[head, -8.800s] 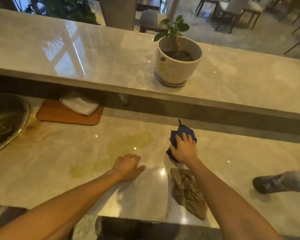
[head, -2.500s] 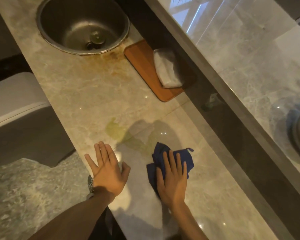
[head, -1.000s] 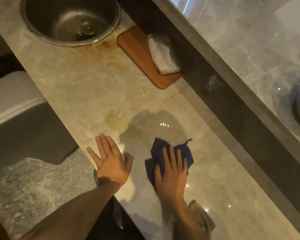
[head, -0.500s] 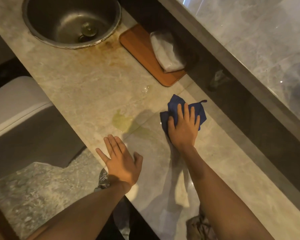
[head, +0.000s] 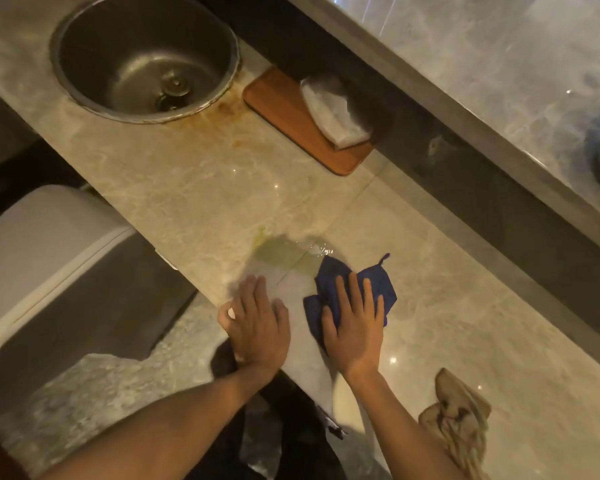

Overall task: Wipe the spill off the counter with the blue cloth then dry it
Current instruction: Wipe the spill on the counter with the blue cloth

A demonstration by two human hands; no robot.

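Note:
A yellowish spill lies on the marble counter, near its front edge. The crumpled blue cloth sits just right of the spill. My right hand presses flat on the cloth, fingers spread across it. My left hand rests flat at the counter's front edge, below the spill, holding nothing. A beige cloth lies bunched on the counter at the lower right.
A round steel sink is set into the counter at the upper left, with brown stains beside it. A wooden board carries a white folded cloth. A raised marble ledge runs along the far side.
My right hand has pulled the blue cloth back from the far side of the counter toward me, next to the spill. My left hand has moved forward onto the counter's front edge.

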